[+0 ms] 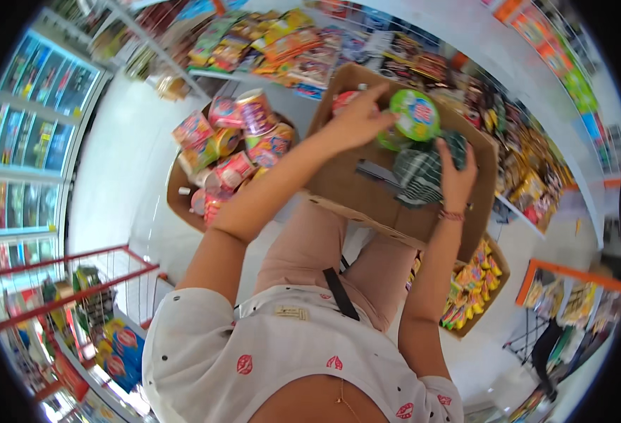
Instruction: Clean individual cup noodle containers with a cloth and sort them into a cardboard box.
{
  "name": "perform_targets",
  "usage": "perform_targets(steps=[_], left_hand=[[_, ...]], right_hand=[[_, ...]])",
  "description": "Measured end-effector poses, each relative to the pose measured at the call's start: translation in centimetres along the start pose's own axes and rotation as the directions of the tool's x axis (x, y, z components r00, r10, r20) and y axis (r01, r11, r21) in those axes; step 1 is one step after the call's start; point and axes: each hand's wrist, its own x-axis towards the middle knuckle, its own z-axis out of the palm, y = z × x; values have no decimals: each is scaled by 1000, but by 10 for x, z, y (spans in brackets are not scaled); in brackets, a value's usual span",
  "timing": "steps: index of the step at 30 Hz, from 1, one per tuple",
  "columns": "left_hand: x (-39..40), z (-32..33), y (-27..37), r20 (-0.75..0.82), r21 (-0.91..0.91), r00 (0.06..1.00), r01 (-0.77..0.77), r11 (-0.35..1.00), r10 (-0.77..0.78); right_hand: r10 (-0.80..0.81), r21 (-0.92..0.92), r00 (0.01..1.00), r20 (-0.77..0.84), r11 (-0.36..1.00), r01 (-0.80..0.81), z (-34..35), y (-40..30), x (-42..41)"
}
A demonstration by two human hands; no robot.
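A shallow cardboard box (342, 182) rests over my lap. Inside it, my left hand (360, 119) has its fingers apart, above a red-lidded tub (346, 99) and beside a round green-lidded snack tub (415, 115); whether a fingertip touches the green one is unclear. My right hand (456, 172) grips a dark green and white checked cloth (421, 172), bunched against the green tub. A flat dark object (376, 173) lies on the box floor, partly under the cloth. Left of the box, a second carton (179, 187) holds several colourful paper snack cups (234, 170).
Shelves of packaged snacks (289, 45) curve around the front and right. Another carton of yellow snack packets (471, 283) stands on the floor at right. Glass-door fridges (30, 132) line the left, with a red wire rack (72, 288) at lower left and an orange-edged rack (575, 275) at right.
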Motion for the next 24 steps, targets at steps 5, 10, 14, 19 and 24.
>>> perform_targets(steps=[5,10,14,19,24], left_hand=[[-98,-37,27,-332,-419,936,-258,871,117],[-179,-77,-46,-611,-387,770,-89,918,-183],[-235,-130,-129,-755,-176,605,187,967,-254],[-297,-175,-199,-927,-76,322,345,936,-194],[-330,-177,-201,-886,-268,300,293,918,-354]], right_hand=[[-16,340,994,-105,939,51,1,-28,-12],[-28,743,994,-101,663,94,-14,-39,-67],[-49,758,990,135,649,-72,28,-120,-146],[-309,553,679,666,815,-172,130,-150,-193],[-78,364,612,787,860,-358,254,-81,-238]])
